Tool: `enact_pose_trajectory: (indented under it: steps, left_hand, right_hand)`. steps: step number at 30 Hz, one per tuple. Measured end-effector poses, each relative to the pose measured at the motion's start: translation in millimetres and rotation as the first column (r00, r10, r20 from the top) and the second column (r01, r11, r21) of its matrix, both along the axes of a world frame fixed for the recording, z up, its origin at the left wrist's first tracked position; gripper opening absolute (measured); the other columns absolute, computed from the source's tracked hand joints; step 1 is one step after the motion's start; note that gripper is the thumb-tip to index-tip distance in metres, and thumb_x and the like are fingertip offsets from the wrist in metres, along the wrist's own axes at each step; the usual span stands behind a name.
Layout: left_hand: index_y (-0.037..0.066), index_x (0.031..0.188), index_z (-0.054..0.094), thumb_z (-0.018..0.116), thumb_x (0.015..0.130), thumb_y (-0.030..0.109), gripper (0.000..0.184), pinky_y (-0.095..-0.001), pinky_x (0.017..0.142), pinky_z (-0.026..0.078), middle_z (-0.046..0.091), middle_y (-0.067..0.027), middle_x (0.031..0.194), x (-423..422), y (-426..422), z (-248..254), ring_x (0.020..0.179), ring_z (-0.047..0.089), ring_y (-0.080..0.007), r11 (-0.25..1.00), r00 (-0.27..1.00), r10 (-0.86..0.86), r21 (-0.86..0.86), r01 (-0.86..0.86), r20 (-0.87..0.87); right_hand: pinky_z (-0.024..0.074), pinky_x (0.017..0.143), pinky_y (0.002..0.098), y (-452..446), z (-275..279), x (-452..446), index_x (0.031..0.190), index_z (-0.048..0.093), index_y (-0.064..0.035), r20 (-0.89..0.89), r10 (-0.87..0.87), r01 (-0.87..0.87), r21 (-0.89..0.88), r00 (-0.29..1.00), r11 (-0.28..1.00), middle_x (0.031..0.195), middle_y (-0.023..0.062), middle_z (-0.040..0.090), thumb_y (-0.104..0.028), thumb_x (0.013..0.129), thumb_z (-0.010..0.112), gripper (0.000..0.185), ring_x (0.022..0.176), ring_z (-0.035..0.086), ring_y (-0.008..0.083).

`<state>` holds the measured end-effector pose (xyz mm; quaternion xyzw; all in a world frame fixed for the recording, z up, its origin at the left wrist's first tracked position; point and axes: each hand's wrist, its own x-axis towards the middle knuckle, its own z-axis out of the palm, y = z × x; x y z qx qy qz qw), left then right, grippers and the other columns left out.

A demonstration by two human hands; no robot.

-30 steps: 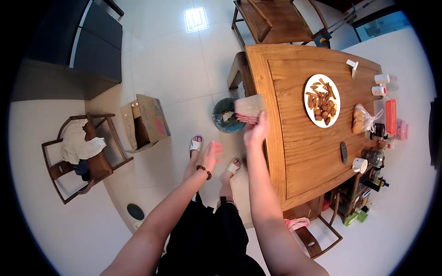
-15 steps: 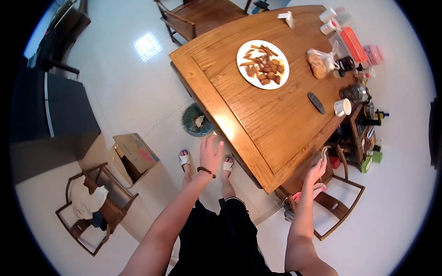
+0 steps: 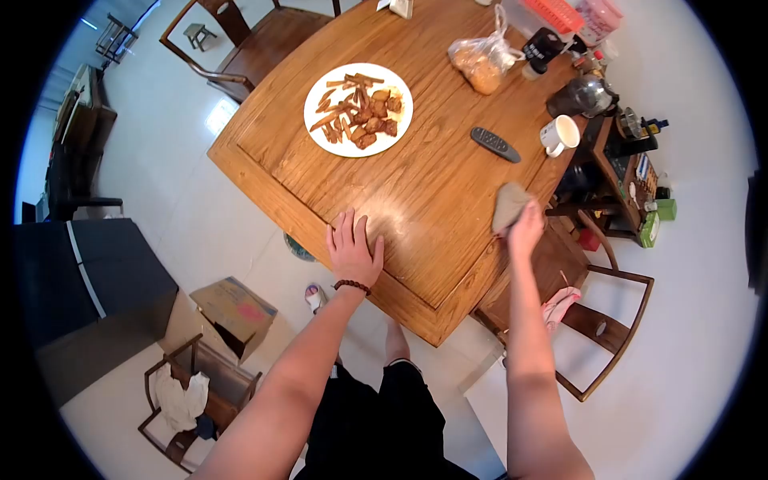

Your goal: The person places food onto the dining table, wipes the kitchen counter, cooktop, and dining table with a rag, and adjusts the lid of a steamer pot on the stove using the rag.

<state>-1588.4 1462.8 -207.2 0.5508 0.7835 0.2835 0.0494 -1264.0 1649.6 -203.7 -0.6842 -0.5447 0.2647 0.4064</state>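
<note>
My left hand (image 3: 353,254) lies at the near edge of the wooden table (image 3: 432,208), fingers stretched out on the wood, a beaded bracelet on its wrist. In my right hand (image 3: 525,229) is a grey-brown cloth (image 3: 510,206), which hangs over or touches the table's right side. Past the left hand, a white plate (image 3: 318,94) holds fries (image 3: 345,106) and browned chunks of food (image 3: 376,116). A black remote control (image 3: 495,144) and a white mug (image 3: 559,135) are beyond the cloth.
A bag of bread (image 3: 482,64), a dark jar (image 3: 543,50) and a glass pot (image 3: 590,96) stand at the table's far right. Wooden chairs (image 3: 604,328) are around it. On the floor at left sits a cardboard box (image 3: 234,316), near a dark cabinet (image 3: 120,272).
My left hand has come from above the floor onto the table edge. My right hand has brought the cloth from over the chair to the table's right side. The view has shifted nearer the table.
</note>
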Motion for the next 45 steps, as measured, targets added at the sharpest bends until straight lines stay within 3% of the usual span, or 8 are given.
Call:
enact_pose_trajectory:
  steps: [5,9,19,22,25,30,33,45]
  left_hand:
    - [0.003,0.134,0.056,0.065,0.095,0.031,0.049,-0.0563,0.121,0.023,0.046,-0.0193,0.152,3,2,0,0.145,0.038,-0.0374,0.998,0.999,-0.005,-0.071,0.003,-0.035]
    - [0.002,0.135,0.056,0.065,0.094,0.029,0.05,-0.0578,0.121,0.022,0.046,-0.0205,0.152,1,7,4,0.145,0.038,-0.0391,0.997,1.0,-0.008,-0.078,0.009,0.004]
    - [0.003,0.135,0.057,0.063,0.095,0.027,0.048,-0.0562,0.121,0.023,0.047,-0.0192,0.153,10,9,7,0.145,0.039,-0.0378,0.998,1.0,0.011,-0.059,-0.012,-0.01]
    - [0.003,0.136,0.056,0.062,0.094,0.027,0.048,-0.0558,0.121,0.024,0.047,-0.0192,0.153,9,6,8,0.144,0.04,-0.0374,0.997,1.0,0.006,-0.073,-0.007,-0.017]
    - [0.004,0.136,0.057,0.062,0.094,0.026,0.048,-0.0555,0.121,0.024,0.047,-0.0187,0.153,10,2,7,0.145,0.04,-0.037,0.996,1.0,0.016,-0.088,-0.018,-0.022]
    - [0.007,0.136,0.058,0.064,0.094,0.032,0.05,-0.0558,0.121,0.024,0.046,-0.0154,0.154,4,2,7,0.146,0.037,-0.0337,0.993,1.0,0.022,-0.113,-0.022,-0.001]
    - [0.007,0.137,0.058,0.064,0.093,0.033,0.051,-0.0552,0.121,0.024,0.046,-0.0151,0.154,4,1,10,0.146,0.038,-0.0337,0.991,0.999,0.037,-0.131,-0.039,-0.019]
    - [-0.003,0.142,0.047,0.065,0.089,0.015,0.059,-0.0543,0.118,0.029,0.046,-0.0234,0.15,18,-11,-7,0.141,0.04,-0.0421,0.988,0.976,0.134,0.056,-0.145,0.174]
  right_hand:
    - [0.0408,0.114,0.0373,23,41,16,0.148,0.049,0.0036,0.008,0.093,-0.091,0.258,0.996,0.962,0.148,0.0197,0.056,-0.025,0.112,0.041,0.046,0.135,0.056,0.028]
    - [0.0175,0.127,0.0468,12,-11,-9,0.152,0.044,0.0017,0.715,0.304,-0.391,-0.046,0.629,0.919,0.162,0.022,0.037,-0.022,0.109,0.041,0.049,0.154,0.027,0.0369]
    - [0.0254,0.124,0.0436,-85,-1,-150,0.143,0.053,0.0007,0.538,0.584,-0.681,-0.026,0.607,0.732,0.149,0.0175,0.055,-0.019,0.109,0.042,0.041,0.146,0.041,0.0331]
    - [0.0413,0.113,0.043,-90,21,-144,0.134,0.058,0.0,-0.499,0.264,-0.41,-0.209,0.826,0.888,0.137,0.0157,0.063,-0.024,0.11,0.044,0.037,0.13,0.056,0.0296]
    - [0.0517,0.103,0.0436,-52,47,-87,0.14,0.056,-0.003,-0.899,-0.289,-0.023,-0.314,0.329,0.949,0.133,0.0133,0.065,-0.029,0.111,0.043,0.041,0.122,0.062,0.0253]
    - [0.0357,0.118,0.0448,16,47,-74,0.149,0.048,0.0004,-0.187,0.347,-0.346,0.036,0.919,0.937,0.148,0.0192,0.054,-0.03,0.113,0.036,0.049,0.138,0.05,0.032]
    - [0.0222,0.125,0.0462,34,-6,-117,0.152,0.044,0.0021,0.628,0.492,-0.596,-0.055,0.603,0.801,0.159,0.0204,0.042,-0.026,0.109,0.046,0.051,0.151,0.033,0.0361]
    - [0.0241,0.125,0.0452,-62,-14,-278,0.144,0.052,0.0038,0.413,0.863,-0.953,0.04,0.291,0.302,0.154,0.0208,0.048,-0.021,0.098,0.053,0.052,0.148,0.038,0.0321]
